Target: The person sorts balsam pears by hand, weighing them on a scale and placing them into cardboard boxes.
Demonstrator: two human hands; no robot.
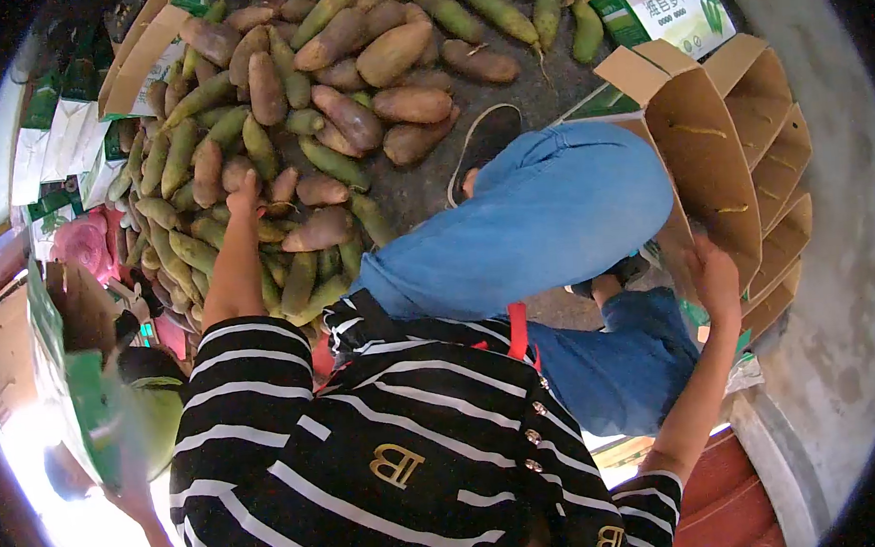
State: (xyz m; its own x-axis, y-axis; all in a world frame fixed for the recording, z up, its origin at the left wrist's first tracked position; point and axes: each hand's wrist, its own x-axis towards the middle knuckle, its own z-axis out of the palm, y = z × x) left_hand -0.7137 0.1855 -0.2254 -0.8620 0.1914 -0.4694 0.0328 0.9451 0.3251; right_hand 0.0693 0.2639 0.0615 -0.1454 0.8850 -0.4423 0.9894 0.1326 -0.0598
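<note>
The left hand [243, 192] is laid among the radishes [266, 88], which are heaped on the floor [537, 97]. The right hand [713, 269] is placed at the cardboard boxes [700, 147]. Whether either grip is closed cannot be told.

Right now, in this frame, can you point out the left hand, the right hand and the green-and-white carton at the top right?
Left hand [243, 195]: head view, back of the hand.
Right hand [714, 272]: head view, back of the hand.
Green-and-white carton [681, 20]: head view, printed side.
</note>
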